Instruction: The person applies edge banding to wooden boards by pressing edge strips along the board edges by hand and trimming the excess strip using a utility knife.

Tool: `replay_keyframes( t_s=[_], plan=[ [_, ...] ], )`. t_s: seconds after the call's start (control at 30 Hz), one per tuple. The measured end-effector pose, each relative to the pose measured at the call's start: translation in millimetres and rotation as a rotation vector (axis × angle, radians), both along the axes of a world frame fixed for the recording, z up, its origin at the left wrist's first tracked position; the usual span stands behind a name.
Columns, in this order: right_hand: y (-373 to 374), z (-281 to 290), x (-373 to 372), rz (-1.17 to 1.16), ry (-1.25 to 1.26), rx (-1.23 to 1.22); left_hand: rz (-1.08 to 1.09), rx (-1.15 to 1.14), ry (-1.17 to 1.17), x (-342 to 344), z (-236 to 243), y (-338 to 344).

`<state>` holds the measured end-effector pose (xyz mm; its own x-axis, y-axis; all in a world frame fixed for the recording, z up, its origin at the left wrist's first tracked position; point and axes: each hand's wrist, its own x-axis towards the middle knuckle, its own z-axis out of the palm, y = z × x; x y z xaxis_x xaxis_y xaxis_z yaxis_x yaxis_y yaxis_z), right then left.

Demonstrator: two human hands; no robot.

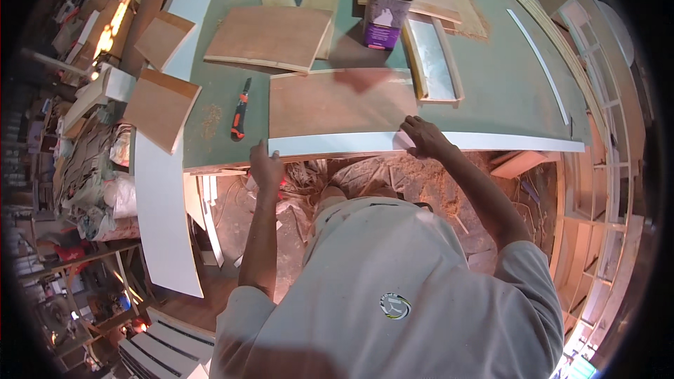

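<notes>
A long narrow white strip (337,142) lies along the near edge of a thin plywood panel (337,107) and runs on past it to the right. My left hand (265,165) grips the strip's left end at the panel's near corner, thumb and finger closed on it. Further right, my right hand (427,139) has its fingers curled over the same strip near the panel's right end. An orange and black utility knife (240,114) rests on the green tabletop (502,91), left of the panel.
Beyond the panel lie another plywood board (270,36) and a purple-labelled can (386,21). A shallow wooden frame (433,60) stands right of the can. Another thin white strip (539,63) lies farther right. Small boards (161,107) and a long white panel (163,217) are at the left.
</notes>
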<state>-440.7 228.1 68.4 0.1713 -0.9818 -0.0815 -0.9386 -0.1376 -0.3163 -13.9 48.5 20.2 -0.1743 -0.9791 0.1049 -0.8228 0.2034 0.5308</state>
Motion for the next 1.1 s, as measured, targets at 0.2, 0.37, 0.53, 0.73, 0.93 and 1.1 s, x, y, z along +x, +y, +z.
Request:
replay_keyframes(
  t_s=[0.2,0.37,0.53,0.73,0.93,1.1],
  plan=[
    [7.2,17.8,27.8,-0.042,0.018,0.000,-0.466,-0.113,-0.233,-0.1,29.1,10.3],
    [-26.8,-2.5,79.6,0.037,-0.129,-0.093,-0.561,-0.143,-0.282,-0.7,32.8,-1.8],
    [-58.9,-17.2,129.2,-0.003,-0.111,-0.176,-0.590,-0.176,-0.258,5.3,24.0,-9.2],
    [-57.6,-23.3,130.5,-0.023,-0.154,-0.219,-0.615,-0.202,-0.241,1.9,20.8,-8.7],
    [-48.8,-39.3,124.7,-0.061,-0.169,-0.248,-0.573,-0.169,-0.222,3.8,10.2,-8.1],
    [-4.6,-32.2,68.1,-0.061,-0.077,-0.195,-0.573,-0.171,-0.227,-1.5,21.7,-1.8]
  ],
)
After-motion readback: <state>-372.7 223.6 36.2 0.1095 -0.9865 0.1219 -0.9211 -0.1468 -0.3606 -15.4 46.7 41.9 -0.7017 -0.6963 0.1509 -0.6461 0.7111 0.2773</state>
